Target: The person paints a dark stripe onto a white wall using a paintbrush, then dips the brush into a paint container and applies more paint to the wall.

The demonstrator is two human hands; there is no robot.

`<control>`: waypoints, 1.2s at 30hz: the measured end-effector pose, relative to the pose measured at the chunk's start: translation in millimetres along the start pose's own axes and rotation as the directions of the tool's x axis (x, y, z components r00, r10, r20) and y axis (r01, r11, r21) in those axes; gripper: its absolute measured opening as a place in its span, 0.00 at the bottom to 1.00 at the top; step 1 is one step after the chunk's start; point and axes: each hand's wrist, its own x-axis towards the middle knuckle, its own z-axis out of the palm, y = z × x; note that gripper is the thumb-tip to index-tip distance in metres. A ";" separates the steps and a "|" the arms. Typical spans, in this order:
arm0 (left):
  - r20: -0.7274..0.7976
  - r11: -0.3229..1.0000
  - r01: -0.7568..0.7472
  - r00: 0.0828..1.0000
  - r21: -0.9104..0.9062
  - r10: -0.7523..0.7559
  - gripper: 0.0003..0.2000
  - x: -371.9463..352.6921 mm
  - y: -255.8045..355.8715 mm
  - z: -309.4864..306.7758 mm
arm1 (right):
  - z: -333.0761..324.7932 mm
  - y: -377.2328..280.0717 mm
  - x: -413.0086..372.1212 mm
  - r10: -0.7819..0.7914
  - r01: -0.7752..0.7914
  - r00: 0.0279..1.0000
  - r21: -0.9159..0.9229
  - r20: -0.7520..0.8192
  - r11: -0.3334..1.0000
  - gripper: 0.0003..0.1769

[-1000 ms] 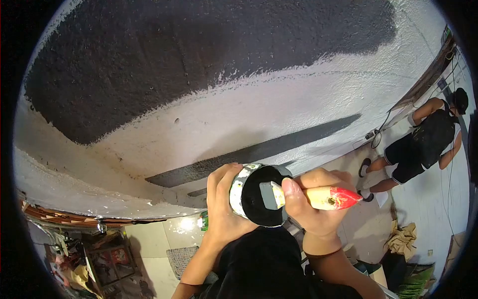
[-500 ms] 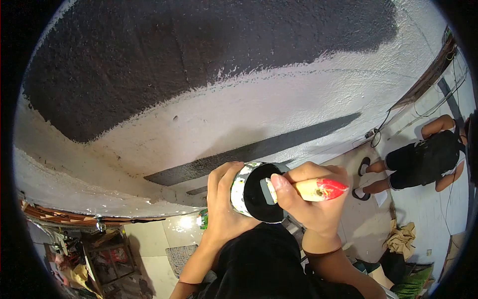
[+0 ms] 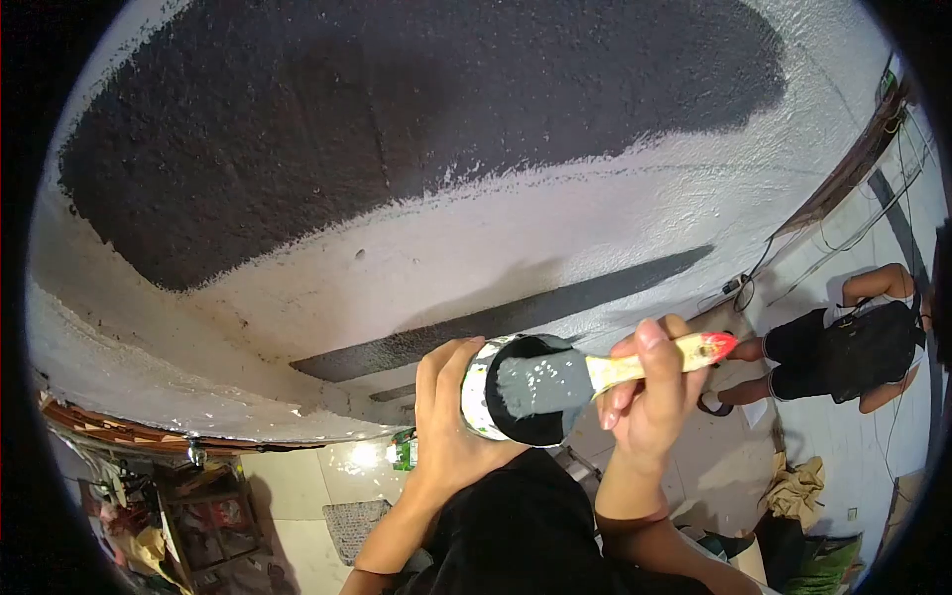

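My left hand (image 3: 448, 402) wraps around the side of a paint can (image 3: 477, 389) with a white patterned outside and dark paint within. My right hand (image 3: 650, 397) grips a paintbrush (image 3: 617, 371) by its pale wooden handle, whose tip is red. The brush's wide head (image 3: 543, 383), coated in grey paint with shiny highlights, overlaps the can's opening. Behind them stands a white wall (image 3: 416, 263) with a broad dark grey painted area (image 3: 416, 109) and a narrower grey stripe (image 3: 516, 312) lower down.
Another person (image 3: 853, 332) in dark shorts stands at the right, facing the far wall. Crumpled brown paper (image 3: 795, 486) lies on the floor at the right. A cluttered wooden rack (image 3: 213, 521) stands at the lower left, and a grey mat (image 3: 355, 528) lies nearby.
My right hand has drawn the brush up and to the right, turning it so its grey-coated head now shows over the can's mouth. My left hand still holds the can in nearly the same place.
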 end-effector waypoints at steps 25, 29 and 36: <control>0.055 0.994 0.101 0.993 0.043 -0.104 0.50 -7.8 -1.3 -5.6 | -24.0 11.6 3.9 0.130 -0.128 0.991 0.142 -0.007 0.982 0.15; 0.041 0.993 0.114 0.992 0.041 -0.115 0.50 -8.1 -0.7 -8.5 | -44.2 4.4 7.6 -0.066 0.036 0.952 0.105 0.298 0.994 0.14; -0.010 0.996 0.071 0.997 0.054 -0.071 0.52 -7.9 -0.2 -10.8 | -57.9 -23.1 7.5 -0.180 0.251 0.803 -0.049 0.568 0.967 0.13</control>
